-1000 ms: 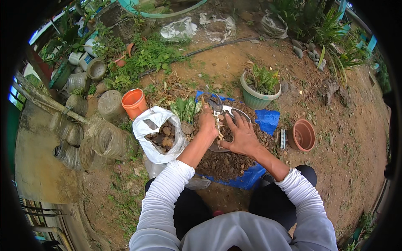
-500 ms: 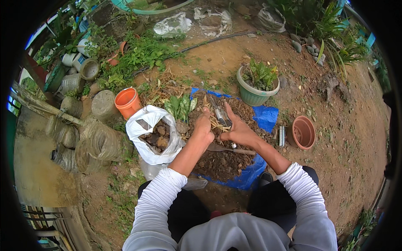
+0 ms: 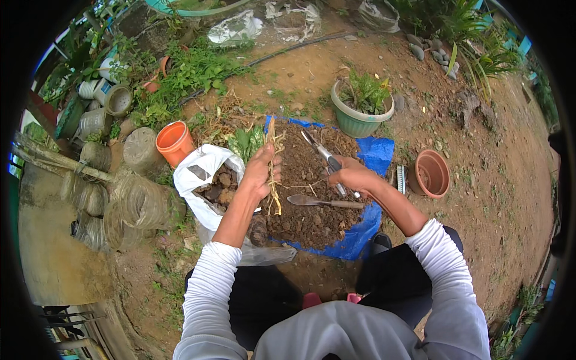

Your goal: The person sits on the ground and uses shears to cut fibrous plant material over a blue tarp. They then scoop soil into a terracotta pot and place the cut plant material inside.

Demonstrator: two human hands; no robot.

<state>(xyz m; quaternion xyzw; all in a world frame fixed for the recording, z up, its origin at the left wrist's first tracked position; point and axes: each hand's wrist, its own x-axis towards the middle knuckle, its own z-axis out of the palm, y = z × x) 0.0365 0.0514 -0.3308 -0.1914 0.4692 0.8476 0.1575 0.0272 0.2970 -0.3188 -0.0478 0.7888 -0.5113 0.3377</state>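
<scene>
My left hand point(image 3: 258, 172) is closed around a pale plant stem with stringy roots point(image 3: 273, 195), held upright over the left side of the soil heap point(image 3: 300, 171). My right hand point(image 3: 355, 177) grips a pair of pruning shears point(image 3: 323, 151) by the handles, blades pointing up and left, apart from the stem. Below the hands, a trowel point(image 3: 303, 200) lies on the soil with its wooden handle to the right. A blue tarp point(image 3: 377, 157) is spread under the soil. Patterned green leaves point(image 3: 241, 144) show just beyond my left hand.
Left of the soil stand a white sack point(image 3: 191, 189) of clods and an orange pot point(image 3: 174, 144). A green pot point(image 3: 363, 125) with a plant stands at the far right of the tarp. A brown pot point(image 3: 432, 174) and a brush point(image 3: 401, 179) are to the right.
My right hand, spread beside the shears before, is now closed on their handles and lower right. My left hand has moved left with the stem, away from the shears.
</scene>
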